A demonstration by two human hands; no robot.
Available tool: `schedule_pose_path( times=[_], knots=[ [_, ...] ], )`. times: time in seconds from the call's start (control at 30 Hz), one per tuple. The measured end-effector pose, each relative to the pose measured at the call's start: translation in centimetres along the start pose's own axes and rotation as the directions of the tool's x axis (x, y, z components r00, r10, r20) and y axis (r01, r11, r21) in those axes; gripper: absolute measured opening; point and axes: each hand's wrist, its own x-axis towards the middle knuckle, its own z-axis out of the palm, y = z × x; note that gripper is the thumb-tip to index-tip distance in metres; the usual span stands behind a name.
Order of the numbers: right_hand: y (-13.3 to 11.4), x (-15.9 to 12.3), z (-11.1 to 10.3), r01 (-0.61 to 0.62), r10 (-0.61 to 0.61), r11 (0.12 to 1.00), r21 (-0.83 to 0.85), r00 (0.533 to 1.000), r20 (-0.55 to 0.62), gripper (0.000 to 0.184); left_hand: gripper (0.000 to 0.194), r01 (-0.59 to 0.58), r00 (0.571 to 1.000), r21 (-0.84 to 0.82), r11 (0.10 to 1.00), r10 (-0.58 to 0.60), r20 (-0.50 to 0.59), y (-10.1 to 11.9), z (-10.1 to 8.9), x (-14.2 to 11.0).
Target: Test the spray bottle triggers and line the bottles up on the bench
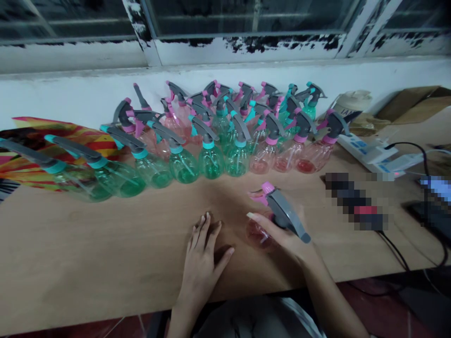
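Note:
A pink spray bottle (259,234) with a grey and pink trigger head stands near the front of the wooden table (123,244). My right hand (285,237) is wrapped round it just below the head, the thumb on the near side; the other fingers are mostly hidden. To its left, my left hand (202,249) rests palm down on the tabletop, fingers spread, holding nothing. Behind both hands stand several more spray bottles in rows, green ones (185,166) with turquoise collars on the left and pink ones (259,159) on the right.
A colourful cloth (66,126) lies at the back left. On the right are a white power strip (369,155), dark cables (394,251) and a blurred-out dark object (355,202). A cardboard box (412,105) and a white container (352,103) stand by the wall.

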Motion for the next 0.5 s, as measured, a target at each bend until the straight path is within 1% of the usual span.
schedule_pose_path(
  times=[0.13,0.23,0.3,0.37,0.43,0.5],
  knots=[
    [0.06,0.01,0.06,-0.015,0.014,1.000,-0.025,1.000,-0.020,0.018,0.050,-0.002,1.000,-0.003,1.000,0.002,0.002,0.01,-0.02,0.01],
    [-0.02,0.08,-0.14,-0.018,0.019,0.999,-0.043,0.999,0.032,0.013,0.050,0.008,1.000,-0.005,1.000,-0.008,0.001,0.03,0.01,0.00],
    [-0.13,0.13,-0.30,-0.006,0.008,0.999,-0.052,0.999,0.044,0.011,0.050,0.009,1.000,-0.004,1.000,-0.010,-0.005,0.04,0.03,-0.01],
    [-0.16,0.05,-0.35,0.002,0.000,0.999,-0.053,0.999,0.032,0.016,0.050,0.007,1.000,-0.005,1.000,-0.007,-0.008,0.04,0.03,-0.02],
    [-0.02,-0.20,-0.28,-0.005,0.005,0.999,-0.048,1.000,0.007,0.027,0.049,0.009,1.000,-0.008,1.000,-0.009,-0.004,0.04,0.02,-0.03],
    [0.23,-0.55,-0.15,-0.017,0.017,0.999,-0.046,1.000,-0.006,0.034,0.049,0.015,1.000,-0.011,1.000,-0.015,-0.001,0.04,0.01,-0.04]
  ],
)
